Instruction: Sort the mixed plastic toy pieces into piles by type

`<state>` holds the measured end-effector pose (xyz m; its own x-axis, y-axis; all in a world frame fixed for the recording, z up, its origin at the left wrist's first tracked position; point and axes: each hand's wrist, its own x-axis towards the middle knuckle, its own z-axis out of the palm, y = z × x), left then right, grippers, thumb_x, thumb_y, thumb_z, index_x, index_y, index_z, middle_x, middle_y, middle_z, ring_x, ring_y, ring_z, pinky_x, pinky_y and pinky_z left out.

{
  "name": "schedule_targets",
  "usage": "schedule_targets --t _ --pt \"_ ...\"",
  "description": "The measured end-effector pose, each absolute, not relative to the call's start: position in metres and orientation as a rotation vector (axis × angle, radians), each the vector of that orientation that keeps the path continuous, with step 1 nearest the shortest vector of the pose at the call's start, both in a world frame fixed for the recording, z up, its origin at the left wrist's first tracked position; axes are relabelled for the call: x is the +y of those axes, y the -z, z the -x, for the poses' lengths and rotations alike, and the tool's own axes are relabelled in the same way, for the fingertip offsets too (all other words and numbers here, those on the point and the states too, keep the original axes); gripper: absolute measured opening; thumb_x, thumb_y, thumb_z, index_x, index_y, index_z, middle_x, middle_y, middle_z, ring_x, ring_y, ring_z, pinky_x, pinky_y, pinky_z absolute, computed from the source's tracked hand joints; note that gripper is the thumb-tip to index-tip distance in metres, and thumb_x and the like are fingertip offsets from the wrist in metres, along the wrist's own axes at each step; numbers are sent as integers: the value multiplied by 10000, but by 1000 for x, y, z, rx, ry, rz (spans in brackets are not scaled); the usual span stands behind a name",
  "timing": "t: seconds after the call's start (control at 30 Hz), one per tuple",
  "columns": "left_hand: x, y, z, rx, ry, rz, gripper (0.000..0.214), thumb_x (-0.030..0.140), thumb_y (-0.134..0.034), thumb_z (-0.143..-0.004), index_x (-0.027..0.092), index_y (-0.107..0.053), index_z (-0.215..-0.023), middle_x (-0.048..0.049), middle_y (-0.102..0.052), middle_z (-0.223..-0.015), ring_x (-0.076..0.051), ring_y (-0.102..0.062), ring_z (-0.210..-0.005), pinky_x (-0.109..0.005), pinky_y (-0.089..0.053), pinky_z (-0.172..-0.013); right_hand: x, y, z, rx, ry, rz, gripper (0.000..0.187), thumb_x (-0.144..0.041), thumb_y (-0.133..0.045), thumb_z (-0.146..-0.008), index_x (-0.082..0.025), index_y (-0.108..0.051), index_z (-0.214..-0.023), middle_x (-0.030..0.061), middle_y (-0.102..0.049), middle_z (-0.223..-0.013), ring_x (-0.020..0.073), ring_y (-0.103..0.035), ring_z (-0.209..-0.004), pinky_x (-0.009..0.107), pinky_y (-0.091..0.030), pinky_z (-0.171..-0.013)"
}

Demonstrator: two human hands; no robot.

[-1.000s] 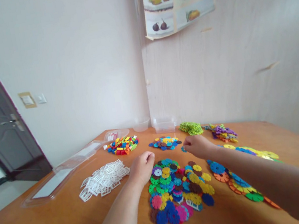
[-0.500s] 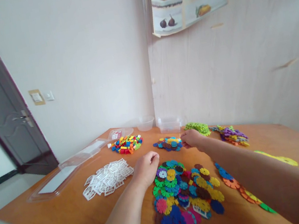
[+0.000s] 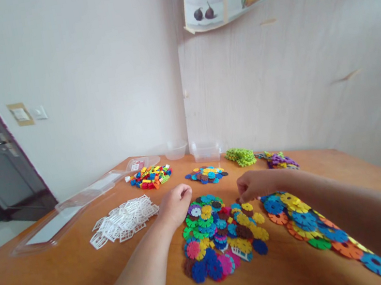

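A spread-out pile of colourful notched plastic discs (image 3: 210,242) lies in front of me on the wooden table. My left hand (image 3: 176,205) is closed beside its upper left edge, thumb against the curled fingers; whatever they may hold is hidden. At the pile's upper right, my right hand (image 3: 251,185) has its fingers pinched together, pointing down close to a brown disc. I cannot make out what is between them. Behind both hands sits a smaller heap of discs (image 3: 208,174). Larger flower-shaped discs (image 3: 305,221) overlap in a band under my right forearm.
White lattice pieces (image 3: 123,220) are heaped on the left, with small building bricks (image 3: 149,177) behind them. Clear plastic lids (image 3: 53,228) lie along the left edge. Clear tubs (image 3: 207,151) stand near the wall, beside green pieces (image 3: 240,157) and purple pieces (image 3: 282,160).
My right hand has drawn back from the small disc heap toward the upper right of the near pile. My left hand stays closed beside the pile. The view has shifted right and down.
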<state>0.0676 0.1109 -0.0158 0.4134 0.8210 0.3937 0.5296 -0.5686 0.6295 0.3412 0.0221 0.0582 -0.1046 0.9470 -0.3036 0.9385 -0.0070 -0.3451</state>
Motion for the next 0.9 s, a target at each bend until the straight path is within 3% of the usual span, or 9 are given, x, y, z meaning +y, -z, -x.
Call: schedule_targets --t 0.17,0.4,0.67,0.9 --pt "112 18 -67 1134 -983 -2274 297 422 -444 -899 223 -663 -888 0 -699 -833 -157 -615 -769 -242 -434 -704 10 -62 -335 -2332 -558 2217 308 -491 -687 -694 -185 -652 -697 23 -645 -681 173 -577 -634 255 -350 -529" --pt "112 19 -67 1127 -976 -2244 292 427 -459 -887 220 -665 -893 -2 -692 -810 -153 -605 -740 -242 -422 -670 13 -56 -337 -2160 -846 2114 344 -498 -742 -645 -182 -613 -697 -9 -609 -634 150 -558 -596 239 -365 -505" --pt "112 19 -68 1141 -961 -2229 274 419 -471 -888 214 -652 -915 1 -691 -819 -146 -605 -744 -238 -416 -673 34 -49 -334 -1689 -1112 1857 153 -261 -675 -718 -178 -549 -691 -19 -598 -572 93 -505 -477 188 -308 -404" --pt "112 20 -68 1149 -961 -2222 255 403 -477 -886 225 -655 -927 7 -699 -838 -138 -603 -736 -240 -422 -691 79 -39 -311 -1287 -1010 1763 131 -123 -614 -733 -166 -530 -642 22 -612 -577 107 -546 -477 192 -403 -419"
